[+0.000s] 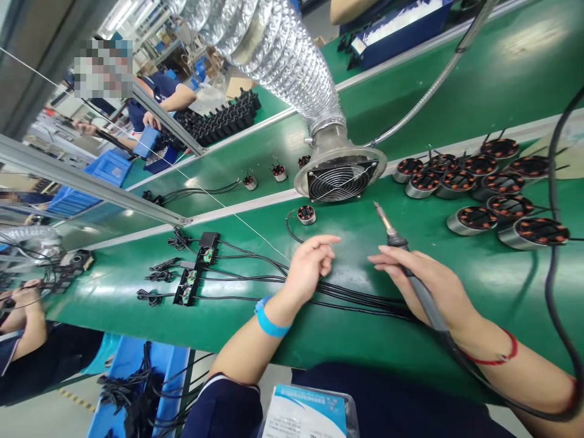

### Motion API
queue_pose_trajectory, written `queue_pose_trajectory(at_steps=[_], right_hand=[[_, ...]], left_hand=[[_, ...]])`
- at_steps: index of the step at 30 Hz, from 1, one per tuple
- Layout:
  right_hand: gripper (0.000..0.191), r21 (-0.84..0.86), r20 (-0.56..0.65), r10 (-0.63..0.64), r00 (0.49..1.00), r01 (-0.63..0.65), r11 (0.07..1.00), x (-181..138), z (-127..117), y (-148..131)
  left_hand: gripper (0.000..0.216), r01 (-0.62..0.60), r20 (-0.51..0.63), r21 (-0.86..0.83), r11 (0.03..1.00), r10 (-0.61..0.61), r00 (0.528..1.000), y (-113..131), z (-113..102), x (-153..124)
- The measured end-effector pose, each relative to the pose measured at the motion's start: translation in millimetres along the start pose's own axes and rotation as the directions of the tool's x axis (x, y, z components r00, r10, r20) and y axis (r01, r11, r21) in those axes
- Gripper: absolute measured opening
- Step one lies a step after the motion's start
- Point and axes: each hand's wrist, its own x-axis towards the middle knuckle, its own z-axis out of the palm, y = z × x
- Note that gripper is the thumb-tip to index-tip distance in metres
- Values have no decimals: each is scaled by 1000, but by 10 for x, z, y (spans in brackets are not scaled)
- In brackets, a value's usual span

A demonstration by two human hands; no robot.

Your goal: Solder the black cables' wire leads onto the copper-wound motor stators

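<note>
Right hand [440, 283] grasps soldering iron [424, 298], long axis slanting tip-first toward far edge of table [114, 298]; left hand [310, 264], loosely curled, seemingly empty, nearer lone coil [306, 214] by that edge.

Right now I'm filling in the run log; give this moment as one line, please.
right hand: holds soldering iron | left hand: over black cables, grip unclear | round coil parts: on green bench

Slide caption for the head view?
Right hand holds a soldering iron, left hand by black cables, near round copper-wound parts on a green bench.
</note>
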Motion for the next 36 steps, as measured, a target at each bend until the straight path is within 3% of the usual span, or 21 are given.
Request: queue_pose_trajectory(at_steps=[3,6,9,11,13,15,17,21,24,27,30,36], right_hand=[[32,92,22,58,998,-59,994,-59,60,-27],[35,152,2,103,995,-102,983,-74,89,-62],[28,157,-16,102,995,-98,983,-27,60,-89],[22,109,4,47,999,-47,993,23,-3,-96],[18,-3,35,-18,999,18,1000,70,-108,-97],[16,-162,56,-46,997,55,985,99,-246,-89],[19,-320,57,-42,997,58,946,103,-404,-64],[31,-523,33,-40,999,52,850,46,-717,85],[23,-636,17,-53,998,52,770,-32,-927,275],[11,-678,-66,29,997,-66,732,-138,-1102,477],[12,-683,-140,69,988,-147,715,-265,-1207,665],[18,-651,-116,-18,993,-62,756,-469,-1199,956]], left_hand=[[45,72,146,-9,997,-70,987,-147,187,-136],[57,81,235,36,996,-87,968,-193,243,-165],[47,93,331,122,988,-128,935,-181,228,-159],[28,54,369,290,955,-164,915,-152,196,-147],[16,-59,349,528,847,-153,925,-117,154,-123],[16,-158,293,719,676,-90,952,-98,116,-84],[17,-174,243,819,547,-57,968,-108,92,-47],[17,-202,248,885,420,-56,967,-208,88,-27],[17,-271,300,912,307,-51,953,-285,86,-47],[17,-312,334,918,245,-56,941,-324,66,-60],[18,-342,363,915,213,-70,929,-331,49,-60],[19,-356,374,921,161,-101,922,-315,57,-56]])
